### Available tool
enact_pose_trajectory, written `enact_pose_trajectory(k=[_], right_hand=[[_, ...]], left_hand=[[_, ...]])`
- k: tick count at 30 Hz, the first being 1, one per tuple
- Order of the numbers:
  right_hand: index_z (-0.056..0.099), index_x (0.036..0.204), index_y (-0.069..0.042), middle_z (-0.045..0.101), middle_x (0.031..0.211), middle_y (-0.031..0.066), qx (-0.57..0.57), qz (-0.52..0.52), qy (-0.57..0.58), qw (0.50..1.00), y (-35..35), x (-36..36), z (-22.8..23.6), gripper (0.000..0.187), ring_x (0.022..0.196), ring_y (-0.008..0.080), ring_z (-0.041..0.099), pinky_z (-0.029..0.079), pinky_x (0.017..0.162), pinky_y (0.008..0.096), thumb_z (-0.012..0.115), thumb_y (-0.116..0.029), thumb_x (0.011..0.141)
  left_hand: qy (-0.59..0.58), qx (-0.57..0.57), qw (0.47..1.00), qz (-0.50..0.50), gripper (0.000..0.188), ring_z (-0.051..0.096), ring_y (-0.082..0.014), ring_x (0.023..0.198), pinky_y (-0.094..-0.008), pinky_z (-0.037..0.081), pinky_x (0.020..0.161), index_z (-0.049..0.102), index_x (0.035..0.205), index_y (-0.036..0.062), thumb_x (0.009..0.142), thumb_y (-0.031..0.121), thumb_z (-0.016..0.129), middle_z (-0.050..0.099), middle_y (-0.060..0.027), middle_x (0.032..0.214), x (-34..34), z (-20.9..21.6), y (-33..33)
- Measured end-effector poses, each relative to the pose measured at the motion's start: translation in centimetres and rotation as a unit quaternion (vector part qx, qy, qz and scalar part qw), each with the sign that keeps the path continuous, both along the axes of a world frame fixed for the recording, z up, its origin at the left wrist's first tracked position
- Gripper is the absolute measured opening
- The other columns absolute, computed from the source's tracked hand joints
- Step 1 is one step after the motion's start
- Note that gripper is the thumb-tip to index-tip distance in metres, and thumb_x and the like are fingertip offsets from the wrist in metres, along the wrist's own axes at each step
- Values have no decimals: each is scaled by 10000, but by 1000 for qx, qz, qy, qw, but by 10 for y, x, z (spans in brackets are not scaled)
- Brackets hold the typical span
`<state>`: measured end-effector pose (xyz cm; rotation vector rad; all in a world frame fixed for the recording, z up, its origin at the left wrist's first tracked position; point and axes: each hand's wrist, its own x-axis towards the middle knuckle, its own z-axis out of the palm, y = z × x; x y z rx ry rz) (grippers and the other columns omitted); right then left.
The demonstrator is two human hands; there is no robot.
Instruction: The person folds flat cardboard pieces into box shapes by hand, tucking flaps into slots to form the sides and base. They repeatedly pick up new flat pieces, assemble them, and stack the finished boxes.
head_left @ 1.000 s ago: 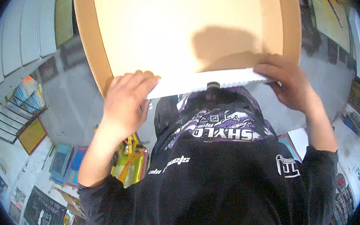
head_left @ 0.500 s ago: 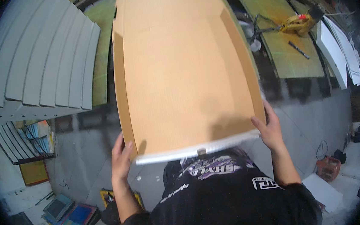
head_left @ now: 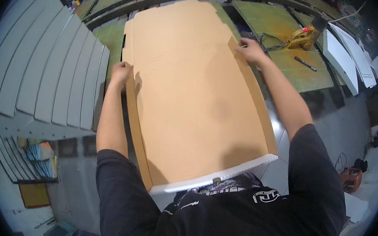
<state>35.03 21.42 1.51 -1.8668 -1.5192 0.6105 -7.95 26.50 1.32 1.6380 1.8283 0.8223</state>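
Observation:
A large cardboard box lies open in front of me, brown inside, with its two long side walls standing up. Its near end wall has a white edge close to my shirt, and the far part is a flat flap. My left hand pinches the far end of the left side wall. At the far end of the right side wall, my right hand has its fingers curled around the wall's upper edge. Both forearms reach forward along the outside of the box.
Grey-white folded boxes stand stacked at the left. On the green worktable at the right lie a yellow power tool with a cord and a dark marker pen. White panels lean farther right. A red container sits on the floor.
Both hands have moved from the near corners of the box to the far ends of its side walls. The box sits lower in the view, closer to my body.

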Motion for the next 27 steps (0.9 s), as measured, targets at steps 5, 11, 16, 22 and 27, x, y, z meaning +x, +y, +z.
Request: enact_pose_trajectory(k=[5, 11, 16, 22, 27], right_hand=[[639, 1020, -1, 654, 952, 97, 5, 27, 28, 999, 15, -12, -14, 325, 876, 174, 605, 463, 789, 293, 516, 13, 720], [667, 942, -8, 665, 878, 98, 48, 55, 52, 996, 21, -1, -33, 286, 763, 187, 628, 496, 713, 297, 508, -2, 704], [663, 936, 24, 661, 879, 71, -53, 52, 101, 992, 19, -2, -9, 301, 793, 167, 611, 490, 727, 311, 610, -238, 799], [575, 1114, 57, 622, 1058, 178, -1, -67, -27, 997, 83, 17, -21, 549, 991, 246, 593, 459, 836, 323, 697, -330, 744], [608, 1052, 36, 623, 1043, 204, -73, -70, -159, 982, 110, 5, -20, 599, 929, 292, 627, 487, 792, 349, 755, -351, 619]], left_hand=[[182, 45, 982, -23, 262, 625, -220, 799, -301, 462, 704, 639, 931, 17, 731, 26, 471, 654, -130, 843, 7, -22, 24], [-43, 106, 975, -190, 280, 612, -204, 823, -294, 458, 758, 627, 952, 21, 755, -37, 437, 655, -96, 839, 9, -31, 9], [-77, -109, 973, -191, 263, 574, -163, 851, -273, 447, 766, 644, 951, 7, 846, 238, 576, 646, -83, 902, 13, -3, 7], [-93, 3, 995, 44, 600, 579, -248, 968, -357, 447, 826, 540, 1116, -84, 790, 414, 618, 594, -208, 1063, -2, -25, 70], [27, -86, 994, 56, 595, 586, -316, 1010, -371, 456, 841, 561, 1044, -117, 730, 377, 670, 579, -249, 1105, 10, -37, 98]])
